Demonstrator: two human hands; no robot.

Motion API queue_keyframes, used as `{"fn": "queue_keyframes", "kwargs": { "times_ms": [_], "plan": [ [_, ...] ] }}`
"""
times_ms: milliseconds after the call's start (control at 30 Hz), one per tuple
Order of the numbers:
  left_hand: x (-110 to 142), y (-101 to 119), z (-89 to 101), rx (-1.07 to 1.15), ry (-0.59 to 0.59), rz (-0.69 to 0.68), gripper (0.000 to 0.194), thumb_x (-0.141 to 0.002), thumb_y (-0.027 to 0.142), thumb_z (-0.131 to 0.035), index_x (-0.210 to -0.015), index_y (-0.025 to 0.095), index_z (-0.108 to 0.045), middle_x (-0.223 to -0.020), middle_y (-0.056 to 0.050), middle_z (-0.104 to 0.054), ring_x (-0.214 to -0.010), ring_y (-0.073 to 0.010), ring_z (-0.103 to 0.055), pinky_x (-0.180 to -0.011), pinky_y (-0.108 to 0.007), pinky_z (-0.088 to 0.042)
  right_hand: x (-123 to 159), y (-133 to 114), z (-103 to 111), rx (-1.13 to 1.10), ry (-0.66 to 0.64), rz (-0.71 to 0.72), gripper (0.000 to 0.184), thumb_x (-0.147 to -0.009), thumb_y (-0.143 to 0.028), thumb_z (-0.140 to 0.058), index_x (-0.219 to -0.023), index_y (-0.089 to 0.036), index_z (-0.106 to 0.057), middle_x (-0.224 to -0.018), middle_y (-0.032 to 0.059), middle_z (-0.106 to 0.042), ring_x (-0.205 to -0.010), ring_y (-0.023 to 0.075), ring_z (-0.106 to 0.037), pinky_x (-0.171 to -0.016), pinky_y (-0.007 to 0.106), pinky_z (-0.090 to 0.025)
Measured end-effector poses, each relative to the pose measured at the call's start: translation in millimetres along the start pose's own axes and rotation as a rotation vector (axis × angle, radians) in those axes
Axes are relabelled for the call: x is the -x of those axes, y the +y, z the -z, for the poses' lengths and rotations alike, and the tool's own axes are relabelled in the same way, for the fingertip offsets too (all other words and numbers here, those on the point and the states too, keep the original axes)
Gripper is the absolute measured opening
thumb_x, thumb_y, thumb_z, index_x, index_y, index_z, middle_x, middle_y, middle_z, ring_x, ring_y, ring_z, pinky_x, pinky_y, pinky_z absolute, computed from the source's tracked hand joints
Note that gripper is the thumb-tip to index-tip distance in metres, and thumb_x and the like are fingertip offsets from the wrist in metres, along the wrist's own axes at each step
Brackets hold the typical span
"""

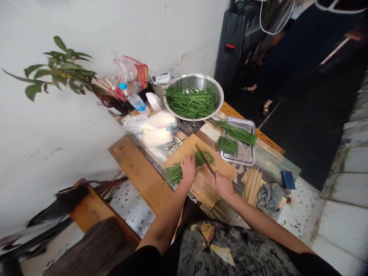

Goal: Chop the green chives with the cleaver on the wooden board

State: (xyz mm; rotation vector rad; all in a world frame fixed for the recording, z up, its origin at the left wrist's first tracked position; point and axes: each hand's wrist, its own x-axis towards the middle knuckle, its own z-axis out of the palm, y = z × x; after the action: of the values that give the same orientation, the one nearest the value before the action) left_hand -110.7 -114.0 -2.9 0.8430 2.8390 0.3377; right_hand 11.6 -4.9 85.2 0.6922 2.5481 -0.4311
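On the wooden cutting board (205,191) lies a bunch of garlic chives (174,173). My left hand (189,169) is closed over the bunch and presses it to the board. A knife (204,158) is in my right hand (223,185), its fingers wrapped round the handle. The blade stands across the chives, just right of my left hand. Short cut ends (209,156) lie on the blade's far side. Beyond the board, a metal tray (252,155) holds a cut chive bundle (227,145) and longer chives (241,134).
A steel bowl (220,100) of long chives stands at the back. Plastic-wrapped white packs (158,136) and a water bottle (135,100) are at left. Wooden skewers (252,184), a grey cloth (270,199) and a blue box (288,180) lie at right. A wooden bench (138,174) borders the table.
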Motion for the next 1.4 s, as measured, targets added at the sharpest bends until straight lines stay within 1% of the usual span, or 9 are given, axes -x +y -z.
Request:
{"fn": "queue_keyframes", "kwargs": {
  "times_ms": [100,200,300,467,600,733,967,1233,1400],
  "plan": [
    [3,3,1.4,0.015,-0.007,0.036,0.062,-0.08,0.045,-0.056,-0.133,0.019,-0.041,-0.13,-0.014,-0.046,-0.119,-0.0275,-0.039,-0.099,-0.043,-0.031,-3,0,-1,0.01,-0.031,0.01,0.03,-0.093,-0.028,-0.027,-0.1,-0.013,-0.053,-0.088,0.0141,-0.068,-0.081,0.0219,-0.066,-0.065,0.028,-0.042],
    [3,1,3.1,0.043,-0.017,0.032,0.062,-0.079,0.046,-0.056,-0.133,0.018,-0.041,-0.13,-0.013,-0.046,-0.119,-0.0271,-0.038,-0.1,-0.042,-0.03,-6,1,0,0.004,-0.053,0.009,0.031,-0.094,-0.028,-0.026,-0.099,-0.013,-0.053,-0.087,0.014,-0.069,-0.082,0.0222,-0.066,-0.065,0.028,-0.043],
    [1,-1,4.8,0.087,-0.035,0.036,0.058,-0.081,0.044,-0.055,-0.132,0.019,-0.043,-0.13,-0.012,-0.046,-0.119,-0.0262,-0.039,-0.098,-0.041,-0.031,-9,2,4,0.009,-0.068,0.009,0.032,-0.093,-0.029,-0.027,-0.1,-0.013,-0.053,-0.089,0.0151,-0.068,-0.083,0.0218,-0.066,-0.067,0.028,-0.042],
    [1,0,4.7,0.096,-0.06,0.056,0.055,-0.081,0.04,-0.056,-0.132,0.023,-0.044,-0.131,-0.01,-0.046,-0.122,-0.0268,-0.035,-0.098,-0.042,-0.031,-14,7,13,0.016,-0.103,-0.002,0.034,-0.093,-0.033,-0.028,-0.101,-0.013,-0.054,-0.093,0.0158,-0.068,-0.085,0.0227,-0.065,-0.069,0.029,-0.042],
    [1,0,2.2,0.08,-0.029,0.048,0.052,-0.083,0.039,-0.054,-0.132,0.023,-0.043,-0.132,-0.009,-0.047,-0.12,-0.0257,-0.038,-0.099,-0.041,-0.032,-15,12,13,0.051,-0.09,0.022,0.034,-0.094,-0.032,-0.027,-0.1,-0.013,-0.055,-0.093,0.0161,-0.068,-0.085,0.023,-0.066,-0.068,0.029,-0.043],
    [1,0,0.7,0.068,-0.039,0.039,0.053,-0.083,0.039,-0.054,-0.133,0.024,-0.043,-0.131,-0.009,-0.047,-0.12,-0.0265,-0.038,-0.098,-0.043,-0.032,-13,13,8,0.079,-0.063,0.033,0.033,-0.095,-0.032,-0.027,-0.1,-0.014,-0.054,-0.092,0.0146,-0.068,-0.084,0.0213,-0.066,-0.069,0.028,-0.043],
    [0,-1,-0.2,0.05,-0.036,0.029,0.054,-0.082,0.039,-0.056,-0.132,0.025,-0.043,-0.131,-0.008,-0.047,-0.119,-0.0257,-0.038,-0.097,-0.041,-0.034,-12,10,2,0.031,-0.067,0.011,0.034,-0.095,-0.03,-0.026,-0.098,-0.012,-0.054,-0.093,0.016,-0.068,-0.083,0.0201,-0.066,-0.069,0.027,-0.043],
    [0,-1,-0.5,0.063,-0.026,0.027,0.052,-0.082,0.041,-0.054,-0.13,0.022,-0.045,-0.129,-0.009,-0.047,-0.117,-0.0256,-0.038,-0.095,-0.041,-0.034,-16,12,11,0.061,-0.093,0.014,0.036,-0.094,-0.032,-0.027,-0.097,-0.011,-0.056,-0.092,0.0172,-0.068,-0.083,0.0232,-0.066,-0.067,0.029,-0.044],
    [-2,-3,1.0,0.069,-0.066,0.011,0.047,-0.085,0.039,-0.051,-0.129,0.024,-0.046,-0.13,-0.008,-0.048,-0.117,-0.025,-0.038,-0.093,-0.04,-0.035,-28,3,10,0.043,-0.105,-0.003,0.036,-0.094,-0.032,-0.029,-0.099,-0.011,-0.057,-0.092,0.0178,-0.068,-0.084,0.023,-0.066,-0.068,0.029,-0.044]
  ]
}}
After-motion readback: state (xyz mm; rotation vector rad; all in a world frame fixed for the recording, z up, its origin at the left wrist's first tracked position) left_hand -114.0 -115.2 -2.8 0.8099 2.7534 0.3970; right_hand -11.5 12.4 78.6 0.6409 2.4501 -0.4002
